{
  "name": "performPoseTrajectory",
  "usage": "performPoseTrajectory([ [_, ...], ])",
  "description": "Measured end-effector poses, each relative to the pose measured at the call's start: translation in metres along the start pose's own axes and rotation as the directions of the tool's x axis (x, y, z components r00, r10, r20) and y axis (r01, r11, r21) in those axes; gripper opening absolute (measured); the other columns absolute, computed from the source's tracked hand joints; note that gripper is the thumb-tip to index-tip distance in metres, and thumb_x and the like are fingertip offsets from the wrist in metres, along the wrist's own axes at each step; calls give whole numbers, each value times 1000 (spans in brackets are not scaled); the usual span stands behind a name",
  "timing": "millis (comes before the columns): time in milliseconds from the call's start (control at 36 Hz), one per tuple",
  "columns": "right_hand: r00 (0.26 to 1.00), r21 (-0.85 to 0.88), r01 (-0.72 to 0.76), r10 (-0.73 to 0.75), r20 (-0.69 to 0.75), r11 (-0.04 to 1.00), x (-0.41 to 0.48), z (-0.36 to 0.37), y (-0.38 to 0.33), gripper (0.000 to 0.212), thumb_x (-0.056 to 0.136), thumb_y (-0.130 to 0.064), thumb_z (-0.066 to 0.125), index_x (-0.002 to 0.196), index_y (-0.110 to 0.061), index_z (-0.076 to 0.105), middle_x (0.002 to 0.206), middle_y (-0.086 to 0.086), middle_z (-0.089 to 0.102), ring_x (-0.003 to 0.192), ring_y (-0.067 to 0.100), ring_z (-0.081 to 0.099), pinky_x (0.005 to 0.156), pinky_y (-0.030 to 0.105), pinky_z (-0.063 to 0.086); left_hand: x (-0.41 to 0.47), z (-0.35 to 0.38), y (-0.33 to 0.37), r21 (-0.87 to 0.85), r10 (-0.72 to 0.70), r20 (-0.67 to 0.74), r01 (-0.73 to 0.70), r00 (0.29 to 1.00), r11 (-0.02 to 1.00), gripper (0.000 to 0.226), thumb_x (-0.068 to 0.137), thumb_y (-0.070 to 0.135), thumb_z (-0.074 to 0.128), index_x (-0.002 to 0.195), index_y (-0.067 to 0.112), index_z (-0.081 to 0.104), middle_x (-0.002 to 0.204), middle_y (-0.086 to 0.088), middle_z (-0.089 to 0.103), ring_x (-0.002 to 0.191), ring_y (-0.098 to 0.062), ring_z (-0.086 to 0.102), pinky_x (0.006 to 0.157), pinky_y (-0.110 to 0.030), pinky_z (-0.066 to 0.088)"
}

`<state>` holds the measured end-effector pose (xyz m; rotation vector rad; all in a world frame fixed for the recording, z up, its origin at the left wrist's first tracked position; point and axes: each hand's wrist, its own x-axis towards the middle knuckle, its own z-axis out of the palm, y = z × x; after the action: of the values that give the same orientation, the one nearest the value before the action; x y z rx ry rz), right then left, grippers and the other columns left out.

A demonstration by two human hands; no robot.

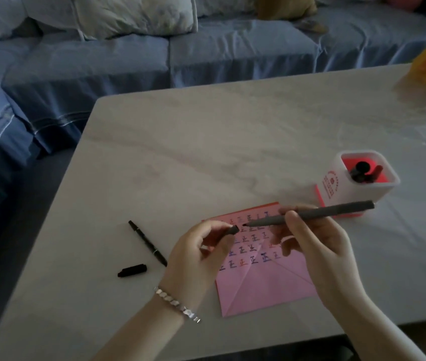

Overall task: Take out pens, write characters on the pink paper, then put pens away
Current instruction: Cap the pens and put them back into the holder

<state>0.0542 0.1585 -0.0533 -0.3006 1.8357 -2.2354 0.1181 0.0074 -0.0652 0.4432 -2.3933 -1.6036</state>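
Above the pink paper (259, 277), the right hand (318, 246) pinches a gray pen (311, 213) with its tip bare. The left hand (201, 251) pinches the cap (233, 229) just beside that tip. If the cap misses, ink could mark a finger. Many small characters fill the creased paper, which lies near the pen cup (363, 183).

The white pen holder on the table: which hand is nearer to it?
Right. The right hand, holding the grey pen, is just in front of the pen holder; the left hand is farther left.
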Motion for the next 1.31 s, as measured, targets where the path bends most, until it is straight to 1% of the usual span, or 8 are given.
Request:
performPoseTrajectory([
  [139,998,29,41,-42,39,999,-7,-7,0,38,61,-57,69,79,-23,69,69,6,70,55,17,63,46,21,49,-5,6,3,-88,-38,7,39,999,995,24,81,10,64,76,33,61,76,20,67,65,6,59,59,-6,43],
  [444,998,62,12,-16,62,998,-11,-8,2,39,59,-57,71,77,-23,69,66,9,69,54,15,63,47,20,48,-7,5,2,-74,-20,37,23,999,997,29,81,8,63,76,37,62,83,14,67,66,1,60,62,-14,48],
  [667,985,39,-70,63,163,997,-13,-11,3,47,56,-56,74,83,-17,71,73,12,71,59,19,65,50,21,51,-10,-1,3,11,48,130,-50,990,999,22,81,18,63,80,39,62,78,10,65,68,2,57,61,-9,42],
  [750,976,53,-89,77,205,995,-14,-12,4,47,57,-53,76,82,-14,71,71,13,71,60,20,65,50,22,50,-13,-1,5,25,67,194,-73,979,997,7,80,34,58,84,38,62,75,13,64,66,-1,56,60,-9,41],
  [944,971,109,-110,83,226,988,-14,-12,6,43,54,-52,78,76,-15,73,63,11,68,53,15,60,47,19,47,-17,-2,0,168,279,242,-323,929,931,33,84,60,38,90,33,57,66,9,54,68,-6,53,58,-10,40],
  [1167,981,156,-31,0,196,987,-20,-6,5,38,58,-48,78,73,-15,70,61,8,68,52,15,59,49,19,48,-18,1,4,286,404,149,-431,902,856,28,92,43,37,89,25,57,68,17,43,63,0,45,57,-6,33],
  [1250,980,172,-55,20,198,984,-20,-6,6,35,59,-47,77,74,-15,70,60,7,66,52,14,58,49,19,48,-20,6,7,213,379,119,-397,918,893,20,88,43,42,89,30,57,72,9,50,63,-3,49,56,-11,38],
  [1306,978,221,-135,94,189,966,-17,-6,8,29,63,-40,75,74,-15,67,58,5,62,51,12,54,48,18,46,-17,11,8,92,270,99,-279,958,956,10,86,36,51,84,32,61,76,10,57,63,-5,53,54,-15,42],
])
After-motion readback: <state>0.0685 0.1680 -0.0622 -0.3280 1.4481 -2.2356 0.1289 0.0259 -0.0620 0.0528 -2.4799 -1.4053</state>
